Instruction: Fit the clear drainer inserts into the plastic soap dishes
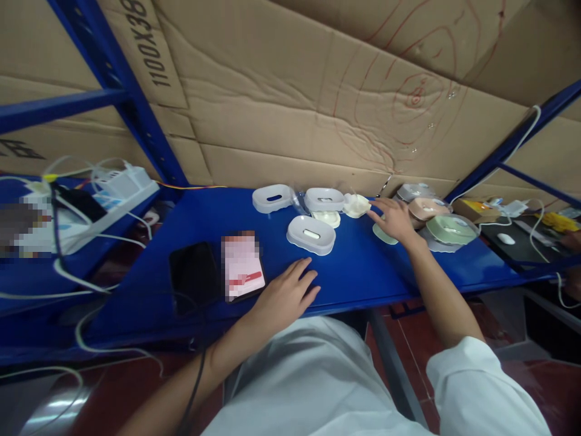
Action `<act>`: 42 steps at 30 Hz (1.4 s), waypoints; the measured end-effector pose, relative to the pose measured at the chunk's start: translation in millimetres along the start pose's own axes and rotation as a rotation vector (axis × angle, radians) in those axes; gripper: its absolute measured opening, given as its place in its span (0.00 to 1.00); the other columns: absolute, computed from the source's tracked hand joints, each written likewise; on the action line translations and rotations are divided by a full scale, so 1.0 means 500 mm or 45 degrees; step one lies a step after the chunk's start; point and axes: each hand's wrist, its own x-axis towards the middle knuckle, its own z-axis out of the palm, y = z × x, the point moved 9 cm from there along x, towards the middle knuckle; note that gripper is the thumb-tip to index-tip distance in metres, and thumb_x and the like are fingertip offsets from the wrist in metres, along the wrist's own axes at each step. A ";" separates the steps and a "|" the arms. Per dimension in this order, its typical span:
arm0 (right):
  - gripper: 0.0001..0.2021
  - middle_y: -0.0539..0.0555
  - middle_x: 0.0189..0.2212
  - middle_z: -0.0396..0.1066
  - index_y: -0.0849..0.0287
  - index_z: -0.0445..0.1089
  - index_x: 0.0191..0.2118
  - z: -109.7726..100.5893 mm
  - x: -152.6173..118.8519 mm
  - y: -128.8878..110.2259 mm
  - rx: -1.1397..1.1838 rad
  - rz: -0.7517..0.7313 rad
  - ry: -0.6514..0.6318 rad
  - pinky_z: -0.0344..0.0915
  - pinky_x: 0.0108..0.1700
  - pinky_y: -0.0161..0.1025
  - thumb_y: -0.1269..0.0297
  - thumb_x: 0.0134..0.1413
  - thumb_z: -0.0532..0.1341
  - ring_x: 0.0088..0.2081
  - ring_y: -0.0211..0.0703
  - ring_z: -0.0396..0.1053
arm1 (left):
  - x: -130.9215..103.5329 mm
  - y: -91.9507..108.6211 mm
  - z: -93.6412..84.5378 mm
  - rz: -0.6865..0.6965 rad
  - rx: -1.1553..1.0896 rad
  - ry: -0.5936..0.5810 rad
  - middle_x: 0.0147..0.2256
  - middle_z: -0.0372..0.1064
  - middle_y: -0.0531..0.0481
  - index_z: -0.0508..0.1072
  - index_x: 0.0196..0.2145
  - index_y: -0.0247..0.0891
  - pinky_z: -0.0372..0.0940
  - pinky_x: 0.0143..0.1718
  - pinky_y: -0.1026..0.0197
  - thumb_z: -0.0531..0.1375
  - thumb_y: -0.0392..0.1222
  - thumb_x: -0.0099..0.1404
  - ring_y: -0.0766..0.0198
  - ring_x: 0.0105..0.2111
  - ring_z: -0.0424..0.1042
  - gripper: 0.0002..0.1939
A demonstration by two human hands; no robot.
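My left hand [290, 292] lies on the blue tabletop with its fingers spread, holding nothing. Just beyond its fingertips is a light grey oval soap dish [311, 235] with a slot in the middle. My right hand [396, 220] reaches farther back, thumb and index finger at the right edge of a small cream dish piece [357, 206], which they seem to pinch. Partly under that hand lies a pale green piece [385, 233]. Two more grey dishes, a left one [272, 198] and a middle one [325, 198], stand along the back, with another cream piece [327, 217] in front.
A black phone [193, 275] and a lit phone [243, 266] lie left of my left hand. Stacked dishes, including a green one [451, 230] and a peach one [428, 209], stand right. Cardboard [281, 115] backs the table. A power strip [122, 188] with cables is at left.
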 end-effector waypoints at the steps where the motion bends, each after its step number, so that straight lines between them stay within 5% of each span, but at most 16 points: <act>1: 0.30 0.63 0.69 0.66 0.54 0.68 0.68 -0.012 -0.023 0.013 -0.044 0.058 0.067 0.50 0.71 0.69 0.43 0.74 0.48 0.69 0.66 0.61 | 0.000 0.000 0.000 0.002 0.003 0.004 0.64 0.69 0.33 0.76 0.56 0.35 0.70 0.63 0.45 0.56 0.45 0.79 0.46 0.63 0.72 0.16; 7: 0.38 0.69 0.70 0.62 0.58 0.62 0.72 0.034 -0.110 0.089 -0.075 0.287 0.018 0.66 0.61 0.69 0.40 0.66 0.58 0.67 0.75 0.61 | 0.001 0.003 0.001 0.044 0.030 0.030 0.63 0.70 0.32 0.76 0.56 0.33 0.70 0.63 0.43 0.56 0.44 0.79 0.44 0.62 0.72 0.16; 11: 0.34 0.68 0.69 0.63 0.62 0.62 0.71 0.068 -0.044 0.112 -0.068 0.205 0.028 0.63 0.67 0.59 0.50 0.65 0.60 0.68 0.67 0.62 | 0.000 0.001 0.005 0.039 0.039 0.032 0.62 0.71 0.32 0.77 0.56 0.33 0.71 0.63 0.42 0.57 0.44 0.78 0.43 0.62 0.73 0.16; 16: 0.34 0.69 0.69 0.64 0.63 0.61 0.72 0.085 0.037 0.126 -0.078 0.213 0.035 0.65 0.65 0.60 0.55 0.64 0.60 0.67 0.69 0.62 | 0.000 0.003 0.002 0.026 0.026 0.027 0.62 0.71 0.33 0.77 0.55 0.34 0.70 0.63 0.43 0.56 0.44 0.79 0.45 0.62 0.72 0.16; 27: 0.34 0.71 0.65 0.67 0.65 0.60 0.71 0.086 0.088 0.111 -0.111 0.239 0.116 0.65 0.64 0.62 0.51 0.67 0.57 0.65 0.72 0.63 | 0.002 0.009 -0.002 0.046 0.054 0.012 0.62 0.71 0.32 0.77 0.55 0.32 0.70 0.64 0.44 0.56 0.44 0.79 0.45 0.63 0.72 0.16; 32: 0.35 0.73 0.73 0.54 0.65 0.57 0.74 0.098 0.095 0.117 0.003 0.271 0.116 0.65 0.65 0.66 0.54 0.66 0.57 0.70 0.74 0.57 | 0.002 0.007 -0.005 0.029 0.012 0.014 0.63 0.71 0.34 0.77 0.55 0.34 0.69 0.65 0.45 0.56 0.44 0.79 0.47 0.63 0.71 0.16; 35: 0.31 0.71 0.76 0.48 0.65 0.60 0.72 0.090 0.083 0.094 0.036 0.149 0.150 0.61 0.67 0.69 0.58 0.68 0.54 0.73 0.74 0.52 | 0.002 0.008 -0.006 0.037 0.015 0.024 0.63 0.70 0.34 0.77 0.55 0.34 0.69 0.65 0.45 0.56 0.44 0.79 0.47 0.63 0.72 0.16; 42: 0.27 0.65 0.70 0.64 0.57 0.68 0.68 0.134 0.069 -0.041 0.227 -0.289 -0.076 0.54 0.71 0.72 0.51 0.72 0.53 0.72 0.65 0.59 | 0.003 0.013 -0.005 0.062 0.057 0.052 0.62 0.71 0.33 0.77 0.54 0.33 0.71 0.63 0.44 0.58 0.43 0.78 0.45 0.62 0.73 0.14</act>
